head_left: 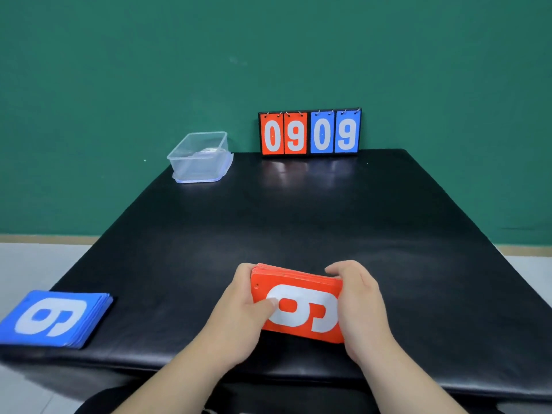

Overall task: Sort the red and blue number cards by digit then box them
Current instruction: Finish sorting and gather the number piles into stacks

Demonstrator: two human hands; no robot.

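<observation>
The scene is lit evenly and brightly; only faint shadows are cast. Far beyond the left hand (239,321) and right hand (363,309), glare and the colours of the scoreboard (309,132) are mirrored on the glossy black table (298,210). The red cards (301,282) gripped between them are rendered slightly soft. Lines are bowed toward the frame edges.

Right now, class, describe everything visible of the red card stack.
The red card stack is a thick pack of red cards. Its top card shows a white 9 turned sideways and a small hole near one corner. Tilted over the black table, it is gripped at one short end by the left hand, thumb on the face, and at the other by the right hand.
</observation>
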